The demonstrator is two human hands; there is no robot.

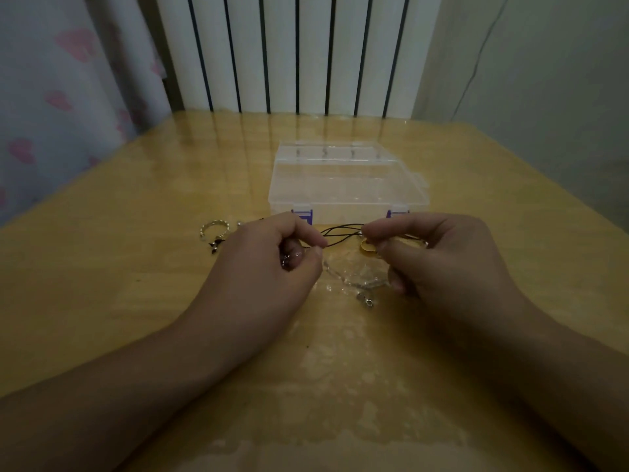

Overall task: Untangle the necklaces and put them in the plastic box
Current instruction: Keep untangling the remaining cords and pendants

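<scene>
Both hands are pinched shut on the thin black cord necklace (342, 230): the left hand (272, 264) nips it between thumb and forefinger on the left, the right hand (439, 257) clamps the other end on the right, and the cord runs in a couple of loose strands across the gap between them. A small gold ring-shaped pendant (367, 247) hangs just under the right fingertips, and something small and metallic peeps out of the left palm, too dark to name. Below the cord, between the two hands, a fine silver chain (354, 282) lies crumpled on the shiny yellow wooden table (136, 267) with its clasp nearest us. Off to the left sits a silver beaded ring-like piece (213, 229) with a dark charm beside it. Just beyond the hands, the clear plastic box with purple latches (343, 185) looks closed and appears empty. So my read: early days, untangling under way, nothing boxed yet.
</scene>
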